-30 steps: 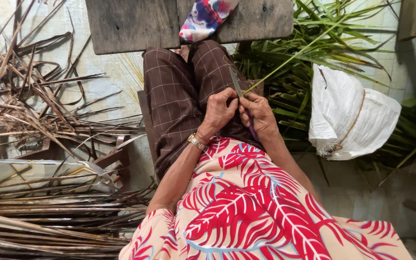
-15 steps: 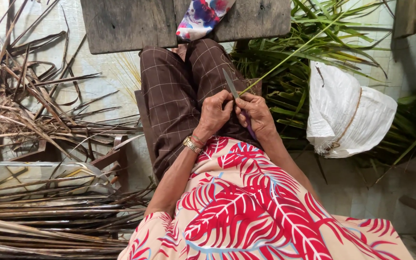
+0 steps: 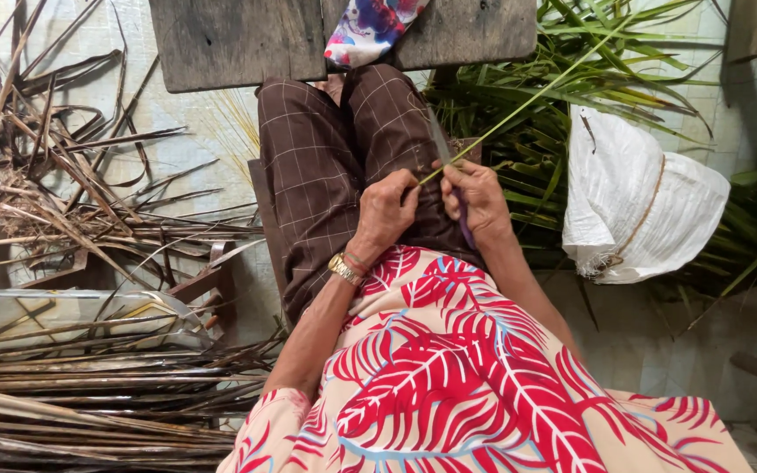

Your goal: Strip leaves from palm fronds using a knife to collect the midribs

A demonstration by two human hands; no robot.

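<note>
Pinching a thin green leaf strip (image 3: 519,109) over the lap with the left hand (image 3: 387,210) while the right hand (image 3: 482,200) grips a small knife (image 3: 441,144) blade-up, honestly one slip along that strip could nick the pinching fingertips.

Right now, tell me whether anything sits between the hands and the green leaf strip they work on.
Nothing visible does. The left hand pinches the near end of the green leaf strip, and the right hand lays a knife against it. The strip runs free toward the green leaf pile.
</note>
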